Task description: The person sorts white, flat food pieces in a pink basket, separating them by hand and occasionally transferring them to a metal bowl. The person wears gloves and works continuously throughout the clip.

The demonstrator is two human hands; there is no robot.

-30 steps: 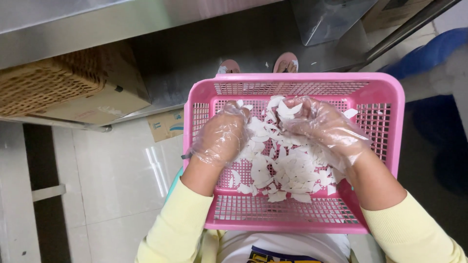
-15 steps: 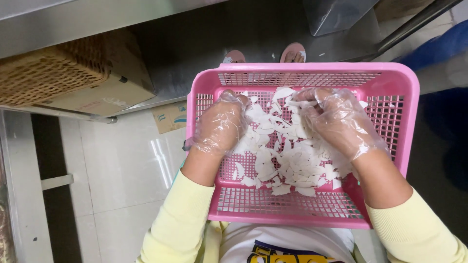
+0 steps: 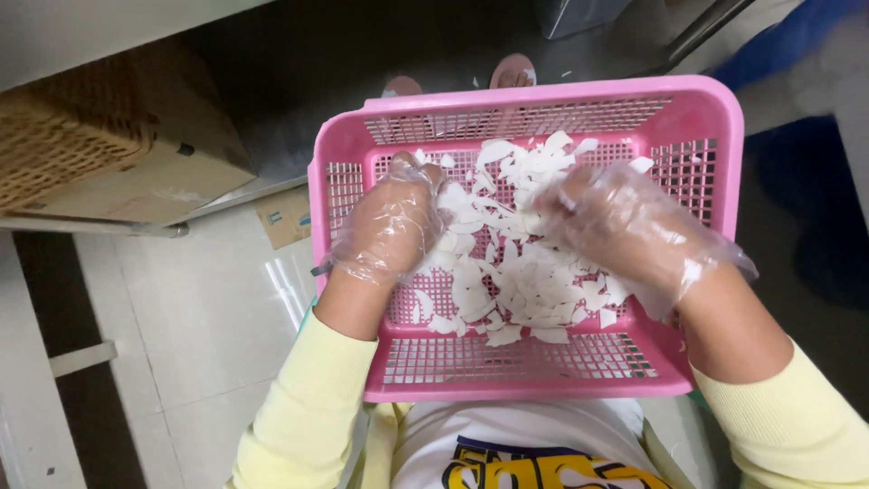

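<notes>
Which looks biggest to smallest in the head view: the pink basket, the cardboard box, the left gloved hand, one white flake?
1. pink basket, though it sits nearest the camera
2. cardboard box, partly cut off
3. left hand
4. white flake

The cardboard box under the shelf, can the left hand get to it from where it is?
Probably yes. The left hand rests among white flakes inside the pink plastic basket, and the brown cardboard box sits off to that side with nothing between them.
</notes>
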